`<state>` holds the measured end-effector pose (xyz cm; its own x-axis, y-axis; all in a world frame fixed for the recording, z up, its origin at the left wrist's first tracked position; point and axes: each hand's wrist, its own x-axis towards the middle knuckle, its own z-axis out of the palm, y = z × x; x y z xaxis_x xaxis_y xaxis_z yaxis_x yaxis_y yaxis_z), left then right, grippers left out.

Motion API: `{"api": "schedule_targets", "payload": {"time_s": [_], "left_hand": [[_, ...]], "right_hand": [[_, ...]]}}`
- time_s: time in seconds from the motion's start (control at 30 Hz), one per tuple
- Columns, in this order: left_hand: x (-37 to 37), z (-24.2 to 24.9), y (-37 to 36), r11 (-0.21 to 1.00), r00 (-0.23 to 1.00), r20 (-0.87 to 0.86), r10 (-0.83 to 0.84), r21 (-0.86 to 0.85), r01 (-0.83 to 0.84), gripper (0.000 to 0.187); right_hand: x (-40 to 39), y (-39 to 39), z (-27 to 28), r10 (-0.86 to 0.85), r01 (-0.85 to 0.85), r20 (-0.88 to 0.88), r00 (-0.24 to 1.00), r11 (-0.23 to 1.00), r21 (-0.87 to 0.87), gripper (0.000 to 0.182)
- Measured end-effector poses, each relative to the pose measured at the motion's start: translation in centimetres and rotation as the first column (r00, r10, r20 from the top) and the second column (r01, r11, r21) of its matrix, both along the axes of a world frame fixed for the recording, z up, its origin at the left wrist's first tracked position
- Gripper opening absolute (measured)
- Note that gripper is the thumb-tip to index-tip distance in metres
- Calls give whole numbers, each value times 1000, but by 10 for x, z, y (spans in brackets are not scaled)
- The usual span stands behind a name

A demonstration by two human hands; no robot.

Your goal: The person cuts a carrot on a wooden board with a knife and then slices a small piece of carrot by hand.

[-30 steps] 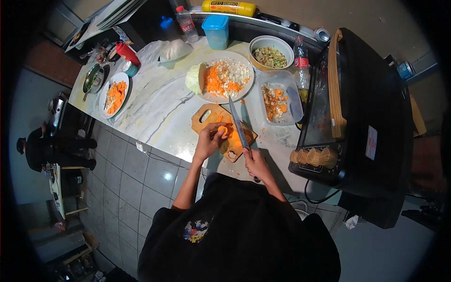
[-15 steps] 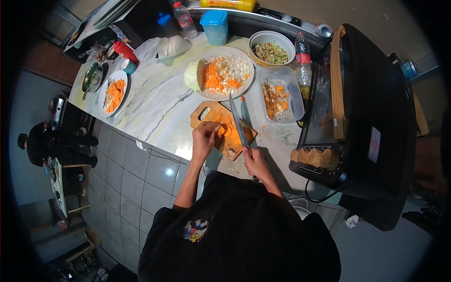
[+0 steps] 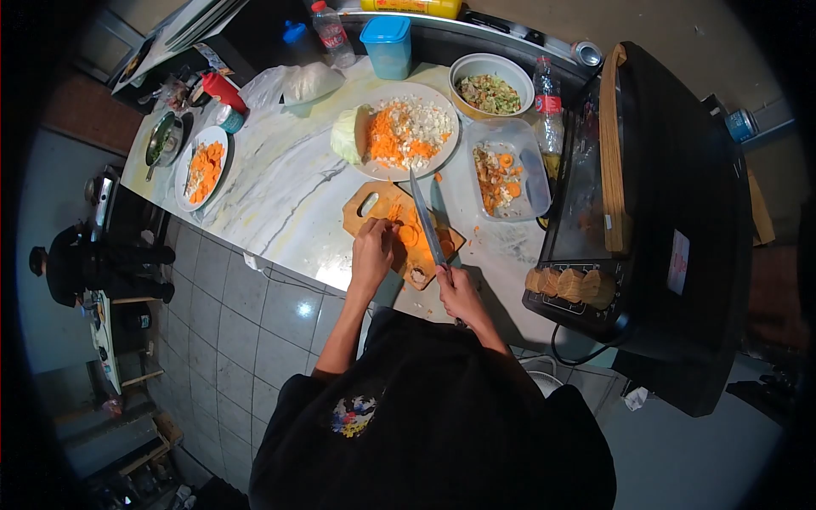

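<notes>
My right hand (image 3: 460, 295) is wrapped round the handle of a long kitchen knife (image 3: 424, 214). Its blade slants up and left over the wooden cutting board (image 3: 354, 219). On the board lie orange carrot slices (image 3: 409, 235) and thin carrot strips (image 3: 394, 212), left of the blade. My left hand (image 3: 372, 252) rests at the board's left side with fingers bent together by the carrot; whatever they pinch is hidden. Beyond the board stands a large plate (image 3: 414, 88) of chopped carrot and white bits, with a piece of cabbage (image 3: 348, 136) at its left.
A plastic container (image 3: 534, 183) with scraps and a bowl (image 3: 491, 61) of chopped greens stand to the right, beside a black oven (image 3: 663, 212). Another plate of carrot slices (image 3: 204, 172) sits far left. A person in dark clothes (image 3: 93, 263) stands across the room.
My left hand has turned slightly and its fingers have drawn down, so the carrot slice seen at the fingertips no longer shows. The knife and right hand have barely shifted.
</notes>
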<state>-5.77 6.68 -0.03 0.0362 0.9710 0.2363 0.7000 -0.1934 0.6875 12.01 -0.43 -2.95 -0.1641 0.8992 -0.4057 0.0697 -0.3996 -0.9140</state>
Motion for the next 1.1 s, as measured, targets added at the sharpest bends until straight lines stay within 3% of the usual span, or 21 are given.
{"api": "schedule_targets", "payload": {"time_s": [0.3,0.37,0.47,0.6,0.8,0.87,1.1], "left_hand": [[12,10,-10,997,999,16,-46,-65,47,16],[13,11,-11,997,998,11,-58,-46,59,18],[15,9,-11,997,999,27,-26,-77,28,20],[14,7,-13,1000,998,54,-12,-8,13,16],[11,3,-17,997,997,19,-69,21,68,12],[12,2,-19,997,998,-10,-70,12,70,11],[9,-3,-24,994,994,-7,-110,0,110,16]], "right_hand": [[0,1,-5,17,-19,57,998,1000,25,27],[1,2,-10,30,-43,197,980,997,62,36],[2,1,-14,31,-48,227,973,997,68,38],[1,-1,-22,18,-22,78,997,998,54,28],[0,2,-7,60,-92,287,956,991,100,38],[-2,2,-3,-18,-96,330,944,940,327,30],[-2,2,4,-19,-89,324,946,945,315,30]]}}
